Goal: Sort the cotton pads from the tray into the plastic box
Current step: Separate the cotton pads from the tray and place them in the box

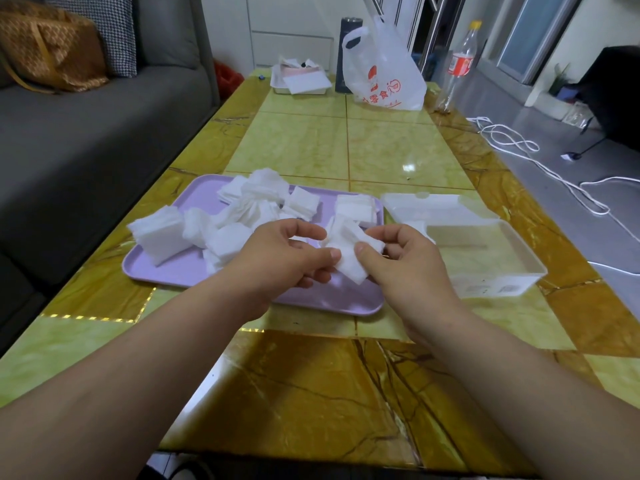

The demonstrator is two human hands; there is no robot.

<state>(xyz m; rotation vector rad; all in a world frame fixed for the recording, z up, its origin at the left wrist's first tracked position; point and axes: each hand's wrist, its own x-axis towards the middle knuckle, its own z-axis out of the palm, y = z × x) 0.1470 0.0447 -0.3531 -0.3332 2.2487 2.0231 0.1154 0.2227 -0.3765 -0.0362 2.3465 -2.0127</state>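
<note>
A lilac tray lies on the table with several stacks and loose piles of white square cotton pads on it. Right of the tray stands a clear plastic box, its lid folded back behind it. Above the tray's right half, my left hand and my right hand both pinch one small bunch of cotton pads between thumbs and fingers. The bunch hangs just left of the box.
At the table's far end stand a white dish with papers, a white plastic bag, a dark cylinder and a clear bottle. A grey sofa runs along the left. White cable lies on the floor at right.
</note>
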